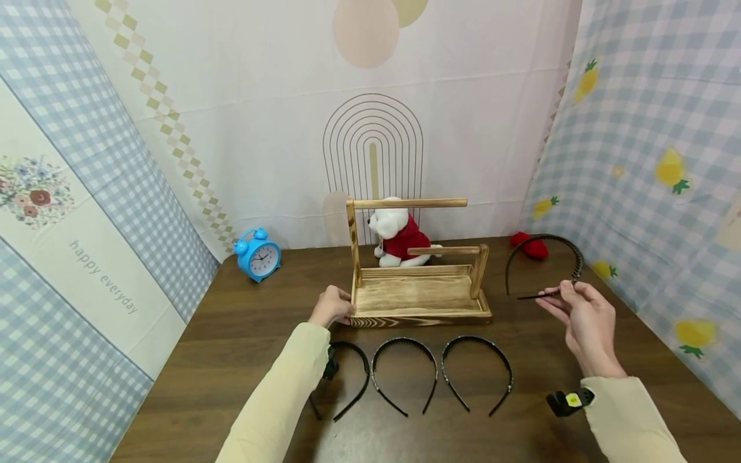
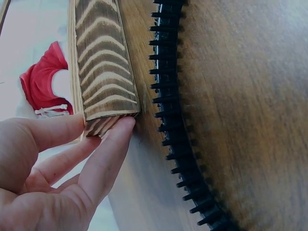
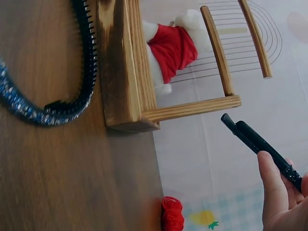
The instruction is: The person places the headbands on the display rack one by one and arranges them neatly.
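My left hand point(image 1: 333, 305) pinches the front left corner of a wooden rack point(image 1: 421, 319), which has a shallow tray base and two horizontal bars at different heights. In the left wrist view, thumb and fingers lie on either side of that corner. My right hand point(image 1: 587, 325) holds up a dark headband point(image 1: 577, 260) by one end, to the right of the rack. Its arms reach toward the shorter bar in the right wrist view. In front of the rack lie a left headband point(image 1: 366, 363), partly hidden by my sleeve, a middle headband point(image 1: 405, 339) and a right headband point(image 1: 476, 337).
A blue alarm clock point(image 1: 263, 258) stands at the back left. Behind the rack sits a white plush dog point(image 1: 399, 222) in a red top. A red bundle point(image 1: 529, 246) lies at the back right. Cloth hangings point(image 1: 492, 161) border the brown table point(image 1: 243, 354).
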Available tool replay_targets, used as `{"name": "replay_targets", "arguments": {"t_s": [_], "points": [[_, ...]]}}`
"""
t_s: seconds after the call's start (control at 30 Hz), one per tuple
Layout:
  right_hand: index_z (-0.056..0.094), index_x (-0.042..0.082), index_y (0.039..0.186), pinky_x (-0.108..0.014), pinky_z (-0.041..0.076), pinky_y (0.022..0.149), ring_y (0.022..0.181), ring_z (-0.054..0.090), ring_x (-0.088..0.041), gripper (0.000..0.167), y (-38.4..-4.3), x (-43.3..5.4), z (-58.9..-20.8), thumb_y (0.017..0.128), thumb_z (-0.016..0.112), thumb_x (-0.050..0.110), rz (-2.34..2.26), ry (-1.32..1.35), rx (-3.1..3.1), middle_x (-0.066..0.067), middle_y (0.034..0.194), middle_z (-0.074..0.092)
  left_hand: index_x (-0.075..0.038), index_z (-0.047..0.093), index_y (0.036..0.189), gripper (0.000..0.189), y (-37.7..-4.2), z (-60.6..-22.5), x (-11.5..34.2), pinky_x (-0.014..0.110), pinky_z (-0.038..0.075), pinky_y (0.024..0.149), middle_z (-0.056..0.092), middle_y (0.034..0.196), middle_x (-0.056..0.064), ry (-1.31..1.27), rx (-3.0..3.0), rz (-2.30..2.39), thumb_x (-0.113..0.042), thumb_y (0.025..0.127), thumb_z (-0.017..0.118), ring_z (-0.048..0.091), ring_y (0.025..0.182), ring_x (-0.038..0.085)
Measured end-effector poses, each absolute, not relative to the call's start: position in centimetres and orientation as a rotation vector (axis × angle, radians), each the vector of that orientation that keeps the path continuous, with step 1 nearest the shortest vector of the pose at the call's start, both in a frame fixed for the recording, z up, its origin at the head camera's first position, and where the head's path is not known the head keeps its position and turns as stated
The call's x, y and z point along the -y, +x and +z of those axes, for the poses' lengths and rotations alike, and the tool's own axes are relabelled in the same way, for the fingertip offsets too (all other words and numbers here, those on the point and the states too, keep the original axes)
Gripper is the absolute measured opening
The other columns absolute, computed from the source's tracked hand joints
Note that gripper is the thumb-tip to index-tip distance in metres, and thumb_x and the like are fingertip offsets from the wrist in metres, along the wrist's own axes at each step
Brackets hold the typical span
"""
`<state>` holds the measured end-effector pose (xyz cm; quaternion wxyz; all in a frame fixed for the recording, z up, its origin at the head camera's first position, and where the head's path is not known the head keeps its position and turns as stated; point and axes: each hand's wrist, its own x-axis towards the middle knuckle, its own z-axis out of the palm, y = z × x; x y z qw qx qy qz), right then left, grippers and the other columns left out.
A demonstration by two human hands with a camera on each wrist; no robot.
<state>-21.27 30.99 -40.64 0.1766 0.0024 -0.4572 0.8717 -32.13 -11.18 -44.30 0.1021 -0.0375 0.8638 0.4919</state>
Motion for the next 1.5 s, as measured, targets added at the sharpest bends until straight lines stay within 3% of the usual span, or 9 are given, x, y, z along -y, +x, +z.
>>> {"name": "replay_targets", "arguments": {"t_s": [0.57,0.83,1.1,1.5], "points": [[0.057,-0.005,0.089,-0.039,0.061,0.075,0.074,0.072,-0.027,0.018,-22.8,-29.3,-39.5,0.089,0.068,0.009,2.448,-0.046,1.263,-0.014,0.085,0.065,0.012,0.062,0.122,0.037,-31.7,-43.9,11.1,0.035,0.063,0.062,0.068,0.094,0.024,-0.091,-2.592,1.408,0.006,0.085,0.062,0.068,0.068,0.026],[0.055,-0.004,0.085,-0.039,0.061,0.074,0.074,0.072,-0.027,0.019,-23.8,-28.4,-39.0,0.088,0.069,0.008,2.447,-0.058,1.243,-0.014,0.085,0.064,0.012,0.062,0.123,0.039,-32.0,-44.2,11.1,0.033,0.062,0.059,0.069,0.089,0.022,-0.085,-2.613,1.391,0.006,0.084,0.061,0.068,0.063,0.023],[0.054,-0.004,0.084,-0.039,0.061,0.074,0.073,0.072,-0.025,0.021,-24.5,-27.3,-38.4,0.088,0.069,0.010,2.423,-0.088,1.260,-0.014,0.086,0.063,0.012,0.061,0.124,0.041,-31.8,-44.2,11.2,0.034,0.063,0.061,0.068,0.101,0.025,-0.087,-2.612,1.376,0.006,0.084,0.060,0.069,0.065,0.025],[0.051,-0.003,0.084,-0.037,0.061,0.072,0.072,0.071,-0.024,0.021,-25.6,-25.7,-37.3,0.090,0.066,0.010,2.381,-0.167,1.301,-0.012,0.086,0.062,0.012,0.062,0.122,0.040,-31.9,-44.3,11.2,0.032,0.062,0.057,0.068,0.103,0.026,-0.083,-2.626,1.363,0.006,0.083,0.060,0.068,0.064,0.022]]}}
